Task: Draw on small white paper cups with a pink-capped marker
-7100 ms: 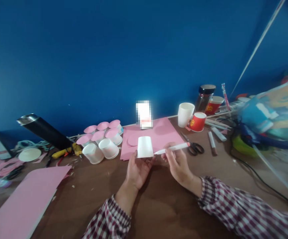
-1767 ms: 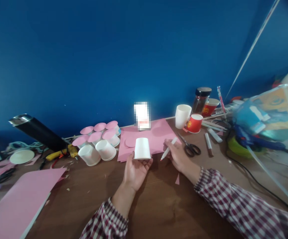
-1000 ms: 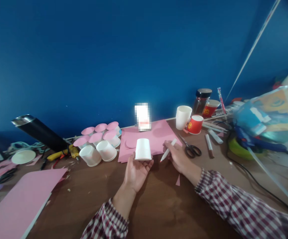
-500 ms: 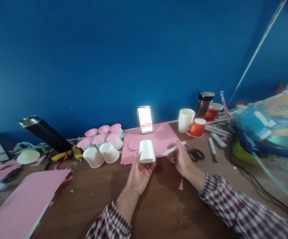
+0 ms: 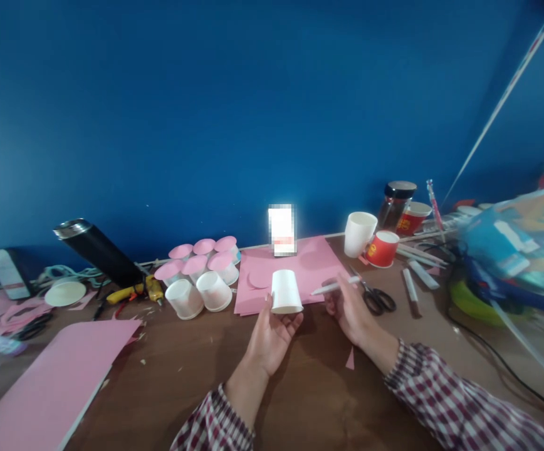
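Observation:
A white paper cup, its wide rim downward, is held from below by the fingers of my left hand. To the right, my right hand is closed round a slim white pen, whose tip points left toward the cup. Behind both hands lie pink paper sheets, with a pink paper disc on top. Black-handled scissors rest beside my right hand. Left of the sheets stand several upside-down white cups, the rear ones topped with pink.
A white cup, a red cup and a dark-lidded jar stand at the back right. A black flask leans at the left near a yellow-handled tool. Pink sheet lies front left; a bulky bag sits far right.
The whole scene has shifted slightly right and down in the view. Both hands keep their holds on the cup and the pen, with little change between them.

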Demonstrator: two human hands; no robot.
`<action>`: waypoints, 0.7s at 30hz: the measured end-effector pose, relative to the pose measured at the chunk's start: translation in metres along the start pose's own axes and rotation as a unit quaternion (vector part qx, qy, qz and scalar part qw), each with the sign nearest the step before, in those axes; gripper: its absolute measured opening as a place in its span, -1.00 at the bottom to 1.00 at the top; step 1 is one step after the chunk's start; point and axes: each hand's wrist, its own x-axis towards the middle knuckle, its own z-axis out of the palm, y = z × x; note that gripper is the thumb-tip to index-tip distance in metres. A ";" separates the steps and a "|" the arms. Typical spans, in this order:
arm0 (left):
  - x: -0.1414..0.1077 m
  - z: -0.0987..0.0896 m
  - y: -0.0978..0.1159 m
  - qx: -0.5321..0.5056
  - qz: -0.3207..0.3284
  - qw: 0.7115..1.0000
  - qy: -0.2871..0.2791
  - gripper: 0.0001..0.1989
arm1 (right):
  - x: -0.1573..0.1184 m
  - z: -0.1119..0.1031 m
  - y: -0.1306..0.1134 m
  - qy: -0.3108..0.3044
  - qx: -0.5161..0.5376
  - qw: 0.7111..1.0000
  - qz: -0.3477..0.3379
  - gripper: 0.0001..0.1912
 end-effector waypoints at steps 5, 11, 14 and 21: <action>-0.001 0.001 0.000 -0.007 -0.002 1.000 -0.001 -0.74 | -0.004 0.002 -0.001 -0.031 -0.037 0.999 -0.024 -0.66; 0.000 0.003 0.000 -0.002 -0.005 1.000 -0.001 -0.72 | -0.005 0.003 -0.001 -0.043 -0.056 0.997 -0.031 -0.66; 0.000 0.002 0.000 -0.001 -0.005 1.000 -0.007 -0.72 | -0.005 0.004 -0.002 -0.041 -0.059 0.997 -0.033 -0.64; -0.001 0.002 0.000 0.003 -0.002 1.000 -0.011 -0.72 | -0.006 0.005 -0.001 -0.041 -0.075 0.995 -0.042 -0.66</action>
